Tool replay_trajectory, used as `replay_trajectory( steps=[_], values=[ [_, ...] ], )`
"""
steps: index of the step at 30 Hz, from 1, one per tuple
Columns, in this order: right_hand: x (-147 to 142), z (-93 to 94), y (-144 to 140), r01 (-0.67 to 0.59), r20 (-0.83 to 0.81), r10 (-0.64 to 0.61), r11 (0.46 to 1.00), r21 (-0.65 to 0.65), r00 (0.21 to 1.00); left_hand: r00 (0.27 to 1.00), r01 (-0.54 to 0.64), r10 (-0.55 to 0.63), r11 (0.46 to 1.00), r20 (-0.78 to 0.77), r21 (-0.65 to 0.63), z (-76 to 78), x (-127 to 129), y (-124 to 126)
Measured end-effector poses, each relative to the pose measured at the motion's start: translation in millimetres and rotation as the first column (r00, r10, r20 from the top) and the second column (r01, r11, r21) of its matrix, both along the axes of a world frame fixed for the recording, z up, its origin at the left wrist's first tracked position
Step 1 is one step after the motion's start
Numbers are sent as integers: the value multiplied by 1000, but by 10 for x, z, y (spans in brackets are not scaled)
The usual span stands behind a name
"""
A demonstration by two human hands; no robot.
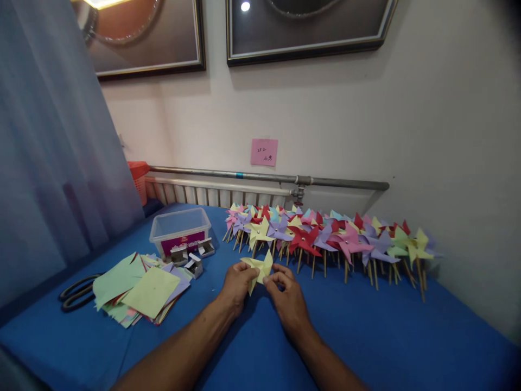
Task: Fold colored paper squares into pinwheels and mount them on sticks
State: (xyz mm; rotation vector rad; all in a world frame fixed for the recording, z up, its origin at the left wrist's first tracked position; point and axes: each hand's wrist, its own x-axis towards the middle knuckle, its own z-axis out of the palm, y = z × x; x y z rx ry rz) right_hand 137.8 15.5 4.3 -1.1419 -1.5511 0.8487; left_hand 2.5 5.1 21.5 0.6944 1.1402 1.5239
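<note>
View from above a desk (366, 336) covered in blue cloth, set against a pale wall. Near the middle of the desk, both hands meet on one yellow pinwheel (258, 268) of folded paper, held just above the cloth. The left hand (237, 286) has its fingers curled, with thumb and fingertips pinched on the paper's left and lower part. The right hand (288, 300) has its fingers bent close together, with the fingertips pinched on the paper's right edge. The two hands are almost touching at the fingertips; both forearms run back to the near edge.

Behind the hands, along the far edge by the wall, lies a long row of finished pinwheels (325, 239) on wooden sticks, in red, purple, pink, yellow and green, reaching to the far right corner. Toward the left side lies a loose stack of coloured paper squares (142, 290), a green-yellow sheet uppermost. Beyond the stack stands a clear plastic box (179, 228) with a purple label, and small open metal boxes (194, 259) lie just beside it. Black scissors (77, 292) rest at the left edge, near the stack. On the wall above the row hang a pink note (264, 151) and a grey pipe (268, 177); a curtain (52, 163) hangs at left.
</note>
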Motion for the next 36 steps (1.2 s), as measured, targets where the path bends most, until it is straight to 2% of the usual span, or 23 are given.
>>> replay_trajectory(
  steps=[5, 13, 16, 21, 24, 26, 28, 30, 33, 36],
  values=[
    [-26, 11, 38, 25, -19, -26, 997, -72, 999, 1000, -3, 2, 1000, -21, -10, -11, 8, -2],
    [-23, 48, 40, -1, -28, -3, 991, -132, 1000, 1000, 14, -14, 1000, -28, -3, -2, 12, 0],
    [-29, 53, 30, -8, -31, 4, 991, -130, 1000, 999, 15, -15, 1000, -44, -10, 28, 25, -10],
    [-30, 51, 25, -12, -12, 12, 998, -58, 1000, 996, 43, -42, 999, -77, 5, 34, 15, -10],
    [-26, 55, 40, -7, -71, 1, 997, -83, 997, 995, 49, -49, 999, -87, -4, 33, 2, -9],
    [-23, 63, 51, -7, -194, -21, 990, -142, 981, 995, 51, -52, 999, -85, -12, 40, -3, -11],
    [-16, 74, 55, -74, -355, -7, 974, -212, 935, 994, 66, -67, 998, -83, -16, 50, -3, -15],
    [-3, 86, 45, -206, -474, 64, 945, -253, 878, 991, 98, -98, 995, -86, -11, 56, -1, -23],
    [24, 104, 17, -323, -499, 157, 908, -266, 852, 986, 145, -145, 989, -81, 0, 54, 1, -34],
    [39, 117, -5, -325, -479, 158, 900, -290, 864, 980, 181, -181, 983, -84, -9, 40, -5, -35]
  ],
)
